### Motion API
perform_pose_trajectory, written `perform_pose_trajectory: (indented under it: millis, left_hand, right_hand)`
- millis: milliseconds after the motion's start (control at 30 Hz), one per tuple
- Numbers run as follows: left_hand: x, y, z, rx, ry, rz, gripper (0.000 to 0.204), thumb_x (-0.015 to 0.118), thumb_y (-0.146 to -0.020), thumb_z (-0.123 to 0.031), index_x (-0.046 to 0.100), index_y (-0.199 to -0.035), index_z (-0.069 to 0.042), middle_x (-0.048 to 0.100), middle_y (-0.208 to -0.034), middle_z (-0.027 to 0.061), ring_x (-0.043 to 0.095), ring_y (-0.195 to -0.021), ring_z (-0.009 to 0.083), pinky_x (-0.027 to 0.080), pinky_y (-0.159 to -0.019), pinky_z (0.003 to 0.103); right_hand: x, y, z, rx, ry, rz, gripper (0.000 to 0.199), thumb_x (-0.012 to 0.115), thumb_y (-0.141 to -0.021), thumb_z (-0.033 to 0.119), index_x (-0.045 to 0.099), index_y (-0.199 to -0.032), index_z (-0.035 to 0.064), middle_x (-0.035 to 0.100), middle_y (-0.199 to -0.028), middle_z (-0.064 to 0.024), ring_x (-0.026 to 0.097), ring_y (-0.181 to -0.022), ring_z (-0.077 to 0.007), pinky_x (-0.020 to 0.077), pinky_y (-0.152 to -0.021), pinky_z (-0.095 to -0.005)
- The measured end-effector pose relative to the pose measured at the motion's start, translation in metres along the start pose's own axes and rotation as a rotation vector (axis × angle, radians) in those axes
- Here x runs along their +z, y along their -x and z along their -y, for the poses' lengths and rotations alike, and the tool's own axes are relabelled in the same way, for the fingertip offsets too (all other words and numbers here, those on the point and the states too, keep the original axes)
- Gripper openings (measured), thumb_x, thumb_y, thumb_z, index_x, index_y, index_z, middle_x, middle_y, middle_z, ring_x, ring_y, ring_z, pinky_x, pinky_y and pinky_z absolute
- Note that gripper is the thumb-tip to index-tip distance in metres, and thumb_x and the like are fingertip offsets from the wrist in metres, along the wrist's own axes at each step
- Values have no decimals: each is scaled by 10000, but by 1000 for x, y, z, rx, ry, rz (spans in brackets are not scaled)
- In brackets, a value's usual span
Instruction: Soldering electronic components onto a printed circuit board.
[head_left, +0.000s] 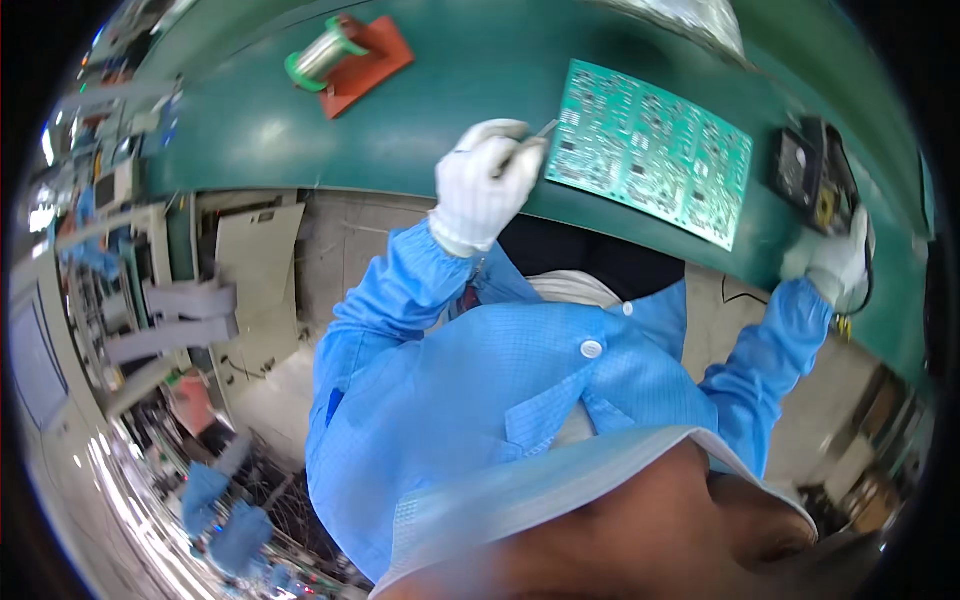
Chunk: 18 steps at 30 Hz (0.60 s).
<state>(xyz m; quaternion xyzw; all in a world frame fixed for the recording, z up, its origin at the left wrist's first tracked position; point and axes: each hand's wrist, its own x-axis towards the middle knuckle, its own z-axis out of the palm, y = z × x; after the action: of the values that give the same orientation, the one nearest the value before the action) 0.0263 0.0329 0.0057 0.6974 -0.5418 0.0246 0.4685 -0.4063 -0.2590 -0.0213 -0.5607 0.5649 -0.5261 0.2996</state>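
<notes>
Head View: Work Layout

Your green workbench [470, 100] bears the green circuit board [650, 155], which lies near the front edge. Right of the board is a black-cased unit [822, 180]; far left, a red base [375, 68] carries a wire spool [325, 55]. Your gloved left hand [487, 185] pinches a thin tool [547, 128], tip just beside the board. Your gloved right hand [842, 258], well apart, meets the unit's near end; whether it grips cannot be told.

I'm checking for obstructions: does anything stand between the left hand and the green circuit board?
Nothing visible stands between the left hand and the green circuit board; the hand's slim tool points toward the board's left edge.
</notes>
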Motion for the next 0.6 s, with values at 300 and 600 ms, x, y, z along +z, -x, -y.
perform_pose_trajectory:
  millis: [300,600]
  left_hand:
    - [-12,-14,5,-420,81,291,389,645,-874,-370,617,-1069,-35,680,-964,193,665,-908,366,540,-782,415]
    - [38,-39,28,-445,404,378,552,714,-796,-479,598,-984,26,638,-900,168,634,-832,300,517,-749,386]
  right_hand:
    - [58,130,86,28,501,426,348,515,-981,302,644,-1164,35,689,-1045,-162,645,-920,-351,497,-795,-427]
    - [75,155,87,-213,457,554,405,490,-1000,317,631,-1129,-41,665,-1083,-220,625,-965,-354,473,-871,-407]
